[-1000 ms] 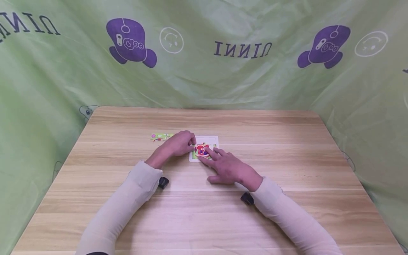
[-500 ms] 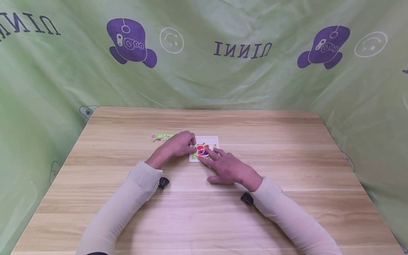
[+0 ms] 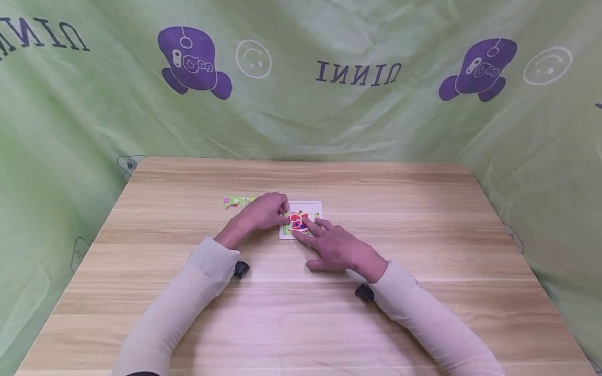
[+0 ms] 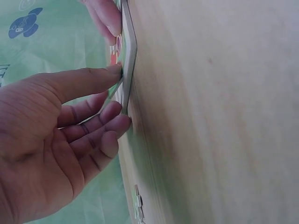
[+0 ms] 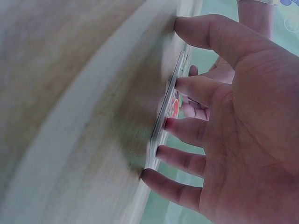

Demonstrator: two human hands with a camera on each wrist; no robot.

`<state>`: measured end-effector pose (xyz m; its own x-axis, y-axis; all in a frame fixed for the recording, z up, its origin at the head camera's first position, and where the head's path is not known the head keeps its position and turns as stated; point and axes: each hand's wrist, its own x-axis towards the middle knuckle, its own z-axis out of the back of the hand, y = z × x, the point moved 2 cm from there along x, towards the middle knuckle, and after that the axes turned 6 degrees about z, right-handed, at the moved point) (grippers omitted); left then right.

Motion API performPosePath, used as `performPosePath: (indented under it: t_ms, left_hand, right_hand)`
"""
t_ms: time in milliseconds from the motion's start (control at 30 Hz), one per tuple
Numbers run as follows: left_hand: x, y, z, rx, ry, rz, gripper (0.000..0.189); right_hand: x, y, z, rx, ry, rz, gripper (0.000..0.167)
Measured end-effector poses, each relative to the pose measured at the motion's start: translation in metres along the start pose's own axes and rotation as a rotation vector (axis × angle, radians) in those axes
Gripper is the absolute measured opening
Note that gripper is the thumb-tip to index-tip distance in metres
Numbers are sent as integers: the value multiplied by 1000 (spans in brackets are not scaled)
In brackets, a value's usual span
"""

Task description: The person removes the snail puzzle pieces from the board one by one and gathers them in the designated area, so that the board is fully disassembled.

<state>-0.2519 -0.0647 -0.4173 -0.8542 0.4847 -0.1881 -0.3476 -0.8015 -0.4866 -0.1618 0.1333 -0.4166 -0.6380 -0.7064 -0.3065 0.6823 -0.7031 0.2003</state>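
One hand, the left (image 3: 263, 211), pinches what looks like a thin green-edged card piece (image 4: 115, 87) between thumb and index finger, tilted against the left edge of a flat white-bordered rectangular puzzle board (image 3: 305, 206) at the centre of the head frame. Opposite it, the right hand (image 3: 338, 248) lies with fingers spread and nearly straight, several tips on the board and the thumb off it, probably to steady the board and the colourful red-and-green picture pieces (image 3: 295, 222) filling its lower part. Its upper part shows bare white. The board lies flat on the pale wood-grain surface (image 3: 400, 209), its sides running roughly across and up the frame; the slanted view leaves its true long axis uncertain, and which way the picture faces cannot be told. Left of centre, a green patterned strip (image 3: 235, 201) lies lengthwise from left to right, perhaps set aside within reach, its right end beside the left hand.
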Motion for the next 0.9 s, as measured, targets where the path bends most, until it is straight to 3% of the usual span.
performPosePath:
  t_ms: [300, 900]
  left_hand:
    - [1, 3, -1, -48, -44, -10, 12]
    - [-3, 3, 2, -124, -49, -26, 8]
  right_hand:
    - [-1, 0, 0, 13, -8, 2, 78]
    - [0, -1, -1, -8, -5, 8, 78]
